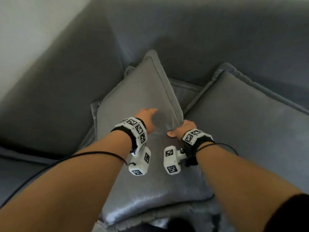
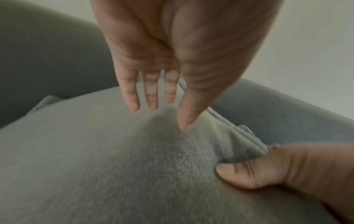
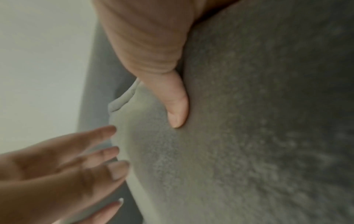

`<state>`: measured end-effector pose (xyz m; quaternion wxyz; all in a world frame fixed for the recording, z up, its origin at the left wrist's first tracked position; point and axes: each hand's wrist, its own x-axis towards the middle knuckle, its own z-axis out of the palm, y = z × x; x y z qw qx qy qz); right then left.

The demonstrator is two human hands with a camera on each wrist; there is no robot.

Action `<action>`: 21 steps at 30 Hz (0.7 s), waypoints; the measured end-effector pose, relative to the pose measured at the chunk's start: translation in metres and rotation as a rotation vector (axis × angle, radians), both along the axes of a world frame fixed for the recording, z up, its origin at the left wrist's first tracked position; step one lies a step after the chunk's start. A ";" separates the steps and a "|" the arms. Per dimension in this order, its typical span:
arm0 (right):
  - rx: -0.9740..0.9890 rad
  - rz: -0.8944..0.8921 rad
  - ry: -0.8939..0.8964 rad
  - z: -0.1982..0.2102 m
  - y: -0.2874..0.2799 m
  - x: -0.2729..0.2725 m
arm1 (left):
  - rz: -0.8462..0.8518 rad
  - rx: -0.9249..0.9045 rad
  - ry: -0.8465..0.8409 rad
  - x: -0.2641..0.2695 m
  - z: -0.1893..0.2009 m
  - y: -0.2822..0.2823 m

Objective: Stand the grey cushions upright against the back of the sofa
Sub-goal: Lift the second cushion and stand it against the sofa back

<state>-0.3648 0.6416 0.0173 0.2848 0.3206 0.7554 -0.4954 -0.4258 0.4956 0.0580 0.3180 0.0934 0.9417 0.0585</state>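
A grey velvet cushion (image 1: 138, 91) lies tilted on the sofa seat, its far corner pointing at the sofa back (image 1: 209, 30). My left hand (image 1: 150, 114) is above its middle with straight fingers (image 2: 151, 97), and the thumb tip touches the fabric. My right hand (image 1: 177, 129) grips the cushion's right edge. Its thumb (image 3: 177, 109) presses into the top face while its fingers are hidden beyond the edge. A second grey cushion (image 1: 242, 124) lies flat to the right. A third cushion (image 1: 184, 91) peeks out between the two.
The sofa's left arm bolster (image 1: 66, 91) rises beside the cushion, with a pale wall (image 1: 25, 30) behind it. Another grey cushion edge (image 1: 150, 218) shows under the near corner. A black cable (image 1: 50, 166) trails from my left wrist across the seat.
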 end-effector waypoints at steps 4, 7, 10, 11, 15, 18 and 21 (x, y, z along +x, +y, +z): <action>0.085 0.133 0.176 0.061 -0.012 -0.025 | -0.029 0.015 0.123 -0.008 0.055 -0.017; 0.153 0.244 0.283 0.104 -0.026 -0.038 | -0.106 -0.041 0.237 -0.017 0.095 -0.036; 0.257 0.372 0.380 0.142 -0.043 -0.051 | -0.167 -0.110 0.333 -0.033 0.128 -0.062; 0.306 0.421 0.408 0.155 -0.050 -0.057 | -0.184 -0.143 0.357 -0.039 0.138 -0.073; 0.493 0.621 0.499 0.198 -0.082 -0.085 | -0.192 -0.232 0.450 -0.065 0.161 -0.119; 0.604 0.717 0.565 0.218 -0.107 -0.111 | -0.140 -0.215 0.555 -0.089 0.165 -0.160; 0.693 0.784 0.609 0.223 -0.134 -0.134 | -0.075 -0.191 0.546 -0.111 0.157 -0.197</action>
